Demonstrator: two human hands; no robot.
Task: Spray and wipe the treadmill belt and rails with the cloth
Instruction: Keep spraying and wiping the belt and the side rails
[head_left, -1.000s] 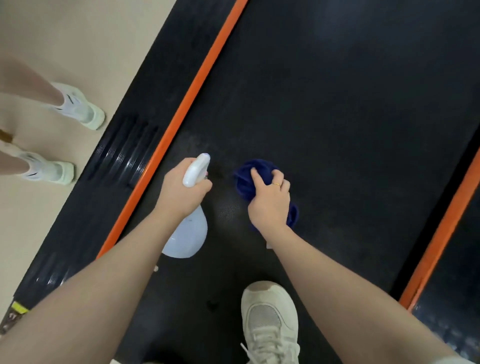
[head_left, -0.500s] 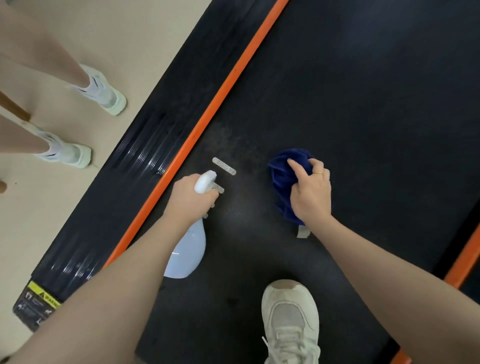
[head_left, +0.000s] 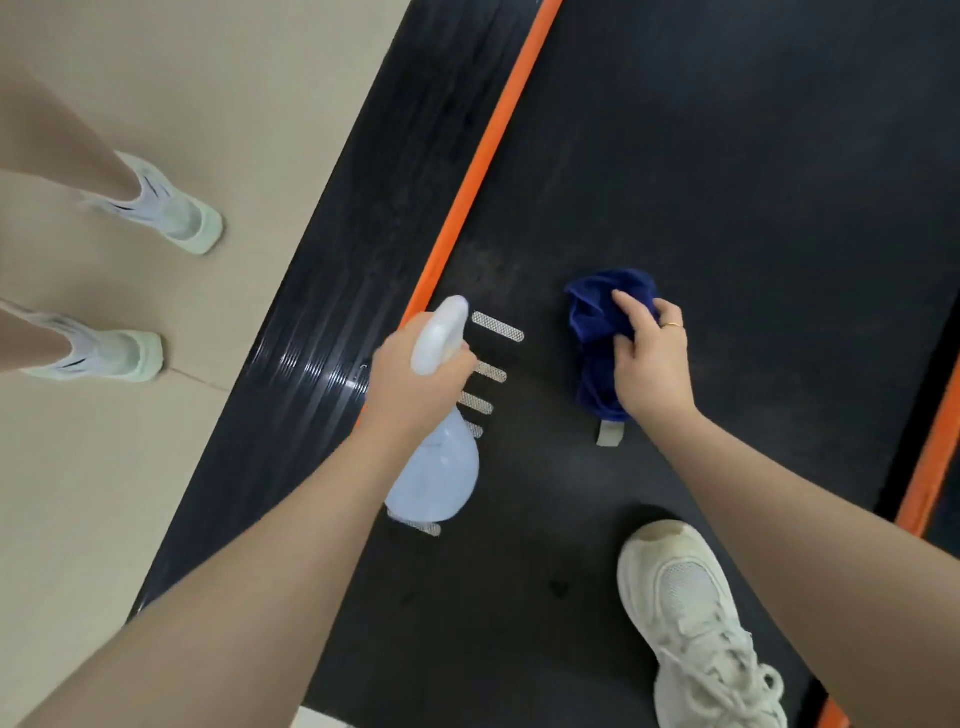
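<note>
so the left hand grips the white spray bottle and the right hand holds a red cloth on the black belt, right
Not quite: the bunched cloth is dark blue, not red, as the head view shows. The left hand does grip the white spray bottle, and the right hand holds the cloth on the black treadmill belt.

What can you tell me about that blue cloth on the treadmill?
The cloth is dark blue, soft-looking fabric, crumpled into a bunch. It lies on the black treadmill belt, with a pale tag sticking out at its near end. The right hand grips it from above, fingers curled into the folds.
</note>
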